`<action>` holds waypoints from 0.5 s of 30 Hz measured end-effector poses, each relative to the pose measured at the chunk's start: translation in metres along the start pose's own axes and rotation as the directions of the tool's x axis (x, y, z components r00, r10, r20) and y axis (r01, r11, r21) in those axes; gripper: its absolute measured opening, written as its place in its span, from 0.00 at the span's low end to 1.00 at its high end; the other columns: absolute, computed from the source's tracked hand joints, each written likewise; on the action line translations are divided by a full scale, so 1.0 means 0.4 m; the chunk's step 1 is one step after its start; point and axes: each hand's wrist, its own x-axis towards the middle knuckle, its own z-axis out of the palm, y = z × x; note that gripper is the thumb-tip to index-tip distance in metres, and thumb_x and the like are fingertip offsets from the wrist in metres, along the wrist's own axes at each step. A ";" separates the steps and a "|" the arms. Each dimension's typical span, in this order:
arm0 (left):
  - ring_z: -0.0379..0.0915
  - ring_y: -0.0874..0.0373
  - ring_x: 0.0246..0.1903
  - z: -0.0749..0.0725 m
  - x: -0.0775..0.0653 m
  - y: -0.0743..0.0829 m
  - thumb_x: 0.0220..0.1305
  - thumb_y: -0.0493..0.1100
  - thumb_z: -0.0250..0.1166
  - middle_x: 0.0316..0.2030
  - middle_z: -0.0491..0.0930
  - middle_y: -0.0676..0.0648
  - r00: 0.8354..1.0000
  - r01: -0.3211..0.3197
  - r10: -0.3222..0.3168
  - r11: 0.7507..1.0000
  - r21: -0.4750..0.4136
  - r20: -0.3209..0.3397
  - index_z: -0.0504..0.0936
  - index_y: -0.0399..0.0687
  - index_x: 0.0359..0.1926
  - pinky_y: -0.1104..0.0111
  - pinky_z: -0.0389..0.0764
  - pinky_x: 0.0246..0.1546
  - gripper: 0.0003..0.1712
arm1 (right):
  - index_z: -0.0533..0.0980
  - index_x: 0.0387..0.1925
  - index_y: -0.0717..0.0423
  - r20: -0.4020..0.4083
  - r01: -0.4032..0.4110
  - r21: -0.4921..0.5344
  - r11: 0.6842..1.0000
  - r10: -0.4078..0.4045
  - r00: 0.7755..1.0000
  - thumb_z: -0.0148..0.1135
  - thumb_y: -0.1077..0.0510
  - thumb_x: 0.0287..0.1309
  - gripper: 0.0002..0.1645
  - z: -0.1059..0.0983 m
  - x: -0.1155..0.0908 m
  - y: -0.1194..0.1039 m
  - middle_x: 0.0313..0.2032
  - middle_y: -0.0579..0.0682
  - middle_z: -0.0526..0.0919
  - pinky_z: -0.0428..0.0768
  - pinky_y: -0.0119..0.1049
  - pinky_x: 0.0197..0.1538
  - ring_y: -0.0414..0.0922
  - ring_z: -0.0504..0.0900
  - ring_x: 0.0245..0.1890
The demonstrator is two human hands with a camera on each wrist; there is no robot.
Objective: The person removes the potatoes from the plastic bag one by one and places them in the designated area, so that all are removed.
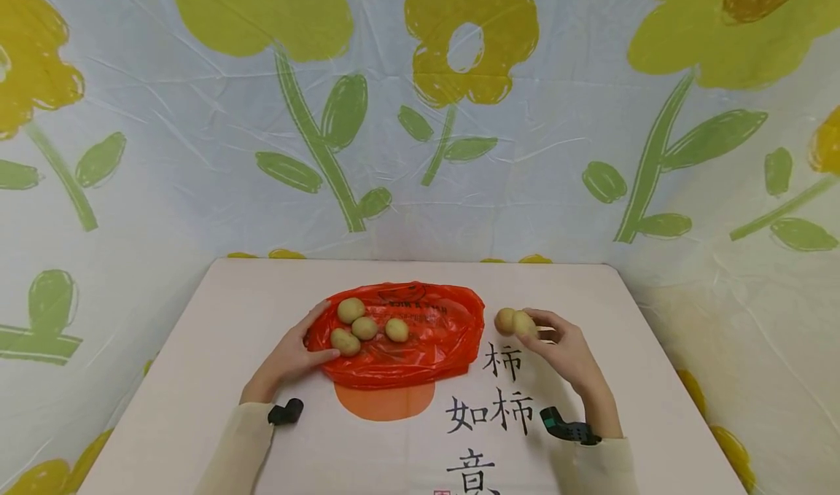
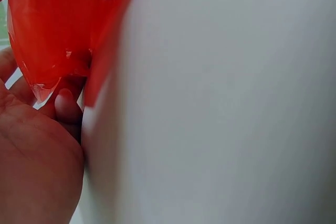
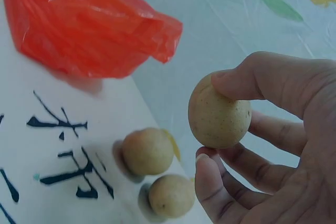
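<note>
My left hand [image 1: 297,351] grips the left edge of a red plastic bag [image 1: 433,349], thumb on the near side and fingers at the far side. In the left wrist view, fingers [image 2: 65,106] curl at the bag's underside. Several small round potatoes [image 1: 364,327] lie in the bag's left half and middle. To the right of the bag, my right hand [image 1: 558,345] pinches one potato [image 3: 219,109] between thumb and fingers, raised above the table. Below it in the right wrist view, two more potatoes [image 3: 148,150] lie side by side on the tabletop.
A pale table cover [image 1: 262,291] with black brush characters [image 1: 502,361] and an orange printed shape [image 1: 387,402] lies under everything. Behind the table hangs a flower-patterned sheet [image 1: 525,189], which also runs along both sides.
</note>
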 end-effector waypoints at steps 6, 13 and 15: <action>0.43 0.33 0.79 0.000 -0.002 0.001 0.55 0.58 0.78 0.82 0.49 0.40 1.000 -0.005 0.005 1.000 -0.012 0.001 0.52 0.61 0.82 0.33 0.54 0.73 0.61 | 0.77 0.65 0.54 -0.048 -0.018 -0.045 0.999 0.016 0.999 0.73 0.49 0.62 0.32 -0.013 -0.004 0.012 0.59 0.61 0.82 0.82 0.31 0.45 0.57 0.83 0.52; 0.43 0.34 0.80 0.001 -0.001 0.000 0.55 0.59 0.78 0.82 0.49 0.41 1.000 -0.003 0.003 1.000 -0.008 -0.002 0.52 0.61 0.82 0.34 0.55 0.73 0.61 | 0.77 0.64 0.59 -0.089 -0.032 -0.067 0.997 0.026 0.996 0.73 0.53 0.62 0.30 -0.032 -0.004 0.044 0.57 0.65 0.82 0.82 0.28 0.43 0.59 0.84 0.51; 0.44 0.34 0.80 0.000 -0.001 -0.002 0.54 0.59 0.78 0.82 0.49 0.41 1.000 -0.002 0.002 1.000 -0.003 -0.005 0.52 0.62 0.82 0.34 0.55 0.73 0.61 | 0.76 0.64 0.59 -0.097 -0.041 -0.079 0.996 0.034 0.995 0.72 0.53 0.63 0.31 -0.036 -0.002 0.054 0.57 0.66 0.82 0.81 0.27 0.43 0.59 0.84 0.51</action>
